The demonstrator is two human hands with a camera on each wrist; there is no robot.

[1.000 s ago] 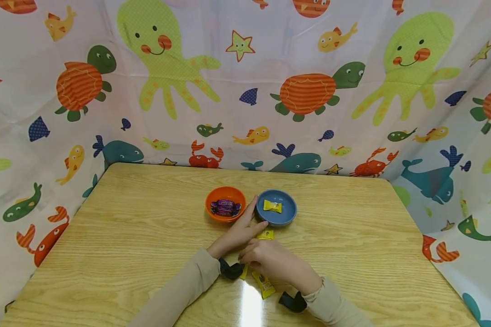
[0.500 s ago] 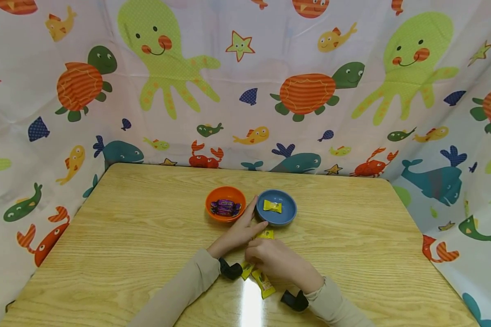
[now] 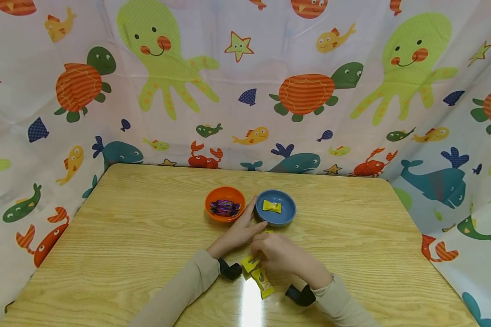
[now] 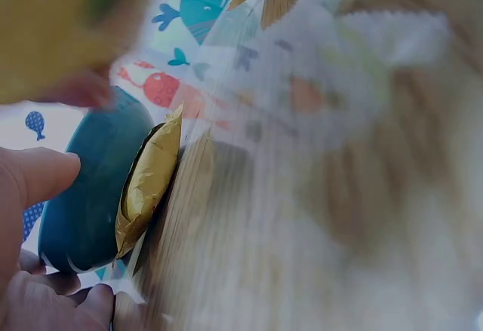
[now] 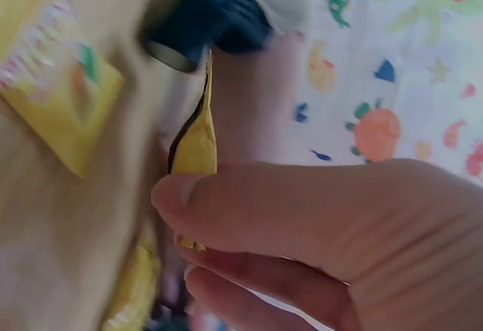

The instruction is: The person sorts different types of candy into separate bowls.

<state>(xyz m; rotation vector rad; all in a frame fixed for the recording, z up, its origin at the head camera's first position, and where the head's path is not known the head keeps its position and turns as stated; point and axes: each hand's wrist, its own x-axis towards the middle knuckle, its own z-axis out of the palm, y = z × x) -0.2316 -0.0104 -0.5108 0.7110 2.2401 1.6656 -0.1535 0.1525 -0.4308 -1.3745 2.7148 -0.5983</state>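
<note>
My right hand [image 3: 280, 255] pinches a yellow wrapped candy [image 5: 196, 146] between thumb and finger, just above the table. In the head view that candy overlaps another yellow candy [image 3: 263, 284] lying flat. My left hand [image 3: 238, 232] lies against a blue bowl [image 3: 289, 218], its fingers stretched along the left side and the thumb touching the near rim. Inside the blue bowl is one yellow candy [image 3: 272, 206]. Another yellow candy [image 4: 149, 184] lies close to the bowl's near side, mostly covered by my right hand in the head view.
An orange bowl [image 3: 210, 200] holding several purple wrapped candies [image 3: 225, 207] stands left of the blue bowl. Black wrist bands [image 3: 300, 295] sit at both cuffs. A sea-animal curtain [image 3: 212, 91] rises along the wooden table's [image 3: 147, 213] back and sides.
My right hand has shifted slightly right, and the candy in its fingers has moved with it, lifting and showing more. My left hand and both bowls have stayed in place.
</note>
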